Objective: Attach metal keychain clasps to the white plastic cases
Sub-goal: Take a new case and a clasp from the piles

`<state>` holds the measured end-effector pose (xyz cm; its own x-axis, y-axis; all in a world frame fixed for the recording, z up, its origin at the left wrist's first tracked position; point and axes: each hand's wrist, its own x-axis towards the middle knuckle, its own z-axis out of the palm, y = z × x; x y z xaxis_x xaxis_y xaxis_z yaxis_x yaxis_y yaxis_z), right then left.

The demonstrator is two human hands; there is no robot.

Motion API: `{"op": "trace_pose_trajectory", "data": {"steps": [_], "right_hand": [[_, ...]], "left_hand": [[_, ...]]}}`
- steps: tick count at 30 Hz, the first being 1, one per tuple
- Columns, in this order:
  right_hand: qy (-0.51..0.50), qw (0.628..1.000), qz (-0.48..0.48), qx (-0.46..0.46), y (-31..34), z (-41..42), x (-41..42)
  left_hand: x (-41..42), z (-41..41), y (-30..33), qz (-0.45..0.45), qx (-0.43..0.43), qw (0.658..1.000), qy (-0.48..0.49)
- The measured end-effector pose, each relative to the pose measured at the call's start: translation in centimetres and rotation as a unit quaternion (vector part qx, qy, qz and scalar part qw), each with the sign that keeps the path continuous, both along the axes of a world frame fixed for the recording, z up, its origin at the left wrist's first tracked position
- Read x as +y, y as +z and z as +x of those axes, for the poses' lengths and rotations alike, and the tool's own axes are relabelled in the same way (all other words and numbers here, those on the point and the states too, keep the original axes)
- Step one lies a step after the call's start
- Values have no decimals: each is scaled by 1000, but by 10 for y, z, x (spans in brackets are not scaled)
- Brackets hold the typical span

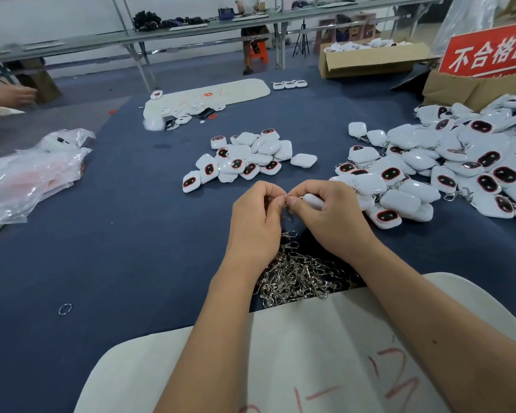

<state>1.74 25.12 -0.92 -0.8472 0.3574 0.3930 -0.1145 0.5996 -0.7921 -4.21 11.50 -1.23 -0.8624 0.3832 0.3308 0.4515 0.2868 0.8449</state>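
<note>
My left hand (258, 217) and my right hand (329, 217) meet above the blue table, fingertips pinched together on a metal keychain clasp (288, 208) that hangs down between them. My right hand also holds a white plastic case (314, 201), mostly hidden by its fingers. A heap of loose metal clasps (298, 272) lies under my wrists. A small pile of white cases (245, 159) sits just beyond my hands. A larger pile of cases with clasps attached (447, 168) spreads to the right.
A white board with red writing (295, 359) lies under my forearms. Clear plastic bags (30, 171) sit at left, loose rings (65, 309) near the left edge. Cardboard boxes (373, 59) and a red sign (489, 52) stand at the far right. Another person's hand (9, 95) is at far left.
</note>
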Motion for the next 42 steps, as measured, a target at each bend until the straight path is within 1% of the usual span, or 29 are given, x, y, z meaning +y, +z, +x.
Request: {"op": "trace_pose_trajectory", "data": {"steps": [3,7,10,12,14,16,17,21,25,27,28,31,33,35,37,40,42], "right_hand": [[-6,1000,-2,0,-2,-1,1],[-27,994,78,69,-2,-1,-3],[-36,989,112,88,-3,-1,-4],[-31,994,78,74,-2,-1,-1],[1,999,-9,46,-1,-1,3],[42,993,-103,28,1,-1,6],[52,989,-135,28,1,-1,8],[75,978,-194,21,0,-2,10],[82,974,-212,6,0,-4,12],[82,975,-206,3,-1,-4,12],[75,979,-188,4,-1,-3,11],[28,997,-66,35,-1,-2,4],[0,998,21,60,-2,-2,-1],[-9,996,62,69,-1,-2,-2],[-7,997,47,65,-1,-2,-1],[14,999,-28,39,0,-1,3],[27,999,-42,21,-1,-2,6]], "left_hand": [[0,0,0,-15,9,1000,-4],[1,0,0,-21,5,1000,-1],[-1,0,1,-10,-18,1000,-4],[-1,1,3,7,-29,1000,-9],[-1,1,5,39,-43,998,-17],[-1,1,6,68,-55,996,-25],[-1,0,6,78,-60,995,-30],[-1,-1,5,99,-64,992,-43],[-1,-1,6,100,-62,992,-39],[0,-1,6,91,-56,994,-32],[0,0,5,83,-54,995,-26],[0,1,4,47,-40,998,-10],[-1,1,3,36,-39,999,-8],[-2,1,4,42,-41,998,-13],[-3,0,5,51,-47,997,-24],[-2,1,6,63,-60,995,-38],[-1,1,6,67,-62,995,-38]]}}
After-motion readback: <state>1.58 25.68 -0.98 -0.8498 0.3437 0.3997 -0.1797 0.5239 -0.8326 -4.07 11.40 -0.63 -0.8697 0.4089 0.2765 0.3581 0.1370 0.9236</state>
